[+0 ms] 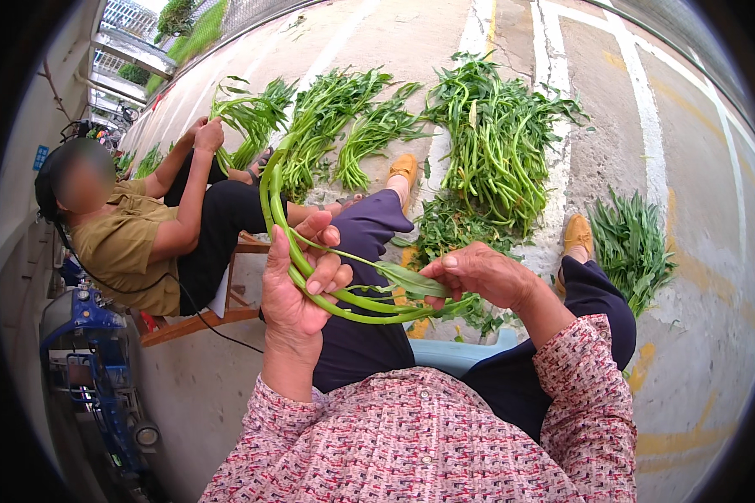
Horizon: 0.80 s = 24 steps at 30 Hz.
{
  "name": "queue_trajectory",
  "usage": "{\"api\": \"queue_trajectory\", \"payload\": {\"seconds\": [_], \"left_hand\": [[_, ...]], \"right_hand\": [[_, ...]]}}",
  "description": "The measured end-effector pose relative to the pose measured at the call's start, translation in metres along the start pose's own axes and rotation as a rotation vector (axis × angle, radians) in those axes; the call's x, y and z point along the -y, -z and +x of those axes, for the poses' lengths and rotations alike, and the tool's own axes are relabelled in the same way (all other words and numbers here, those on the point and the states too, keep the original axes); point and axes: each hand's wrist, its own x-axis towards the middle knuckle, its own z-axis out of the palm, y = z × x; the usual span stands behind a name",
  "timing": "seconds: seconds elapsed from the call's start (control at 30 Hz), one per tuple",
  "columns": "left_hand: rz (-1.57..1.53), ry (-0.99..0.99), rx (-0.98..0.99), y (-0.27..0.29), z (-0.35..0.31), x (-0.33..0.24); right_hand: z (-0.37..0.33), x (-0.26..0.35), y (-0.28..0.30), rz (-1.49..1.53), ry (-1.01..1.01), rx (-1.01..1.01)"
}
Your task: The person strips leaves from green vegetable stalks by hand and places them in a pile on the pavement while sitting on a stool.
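Note:
Long green water spinach stems curve through my left hand, whose fingers are closed round them. The stems bend down and to the right, toward my other hand. My right hand pinches a narrow green leaf on a thin side stalk, between thumb and fingers. Below and beyond my hands, a heap of loose leaves lies on the ground between my feet. Just past it is a large pile of leafy stems.
More bunches of greens lie ahead to the left, and a leafy bundle lies by my right foot. At the left, a seated person holds greens. A blue tricycle stands behind that person. I sit on a light blue stool.

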Motion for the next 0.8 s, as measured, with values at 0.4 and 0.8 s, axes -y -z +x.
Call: {"api": "queue_trajectory", "payload": {"seconds": [0.4,0.8], "left_hand": [[0.036,-0.031,0.006,0.0,0.001,0.001],[0.294,-0.158,-0.223,-0.014,-0.008,0.0]], "right_hand": [[-0.006,-0.002,0.008,-0.072,-0.071,-0.1],[-0.009,0.017,0.003,-0.131,-0.056,-0.261]]}}
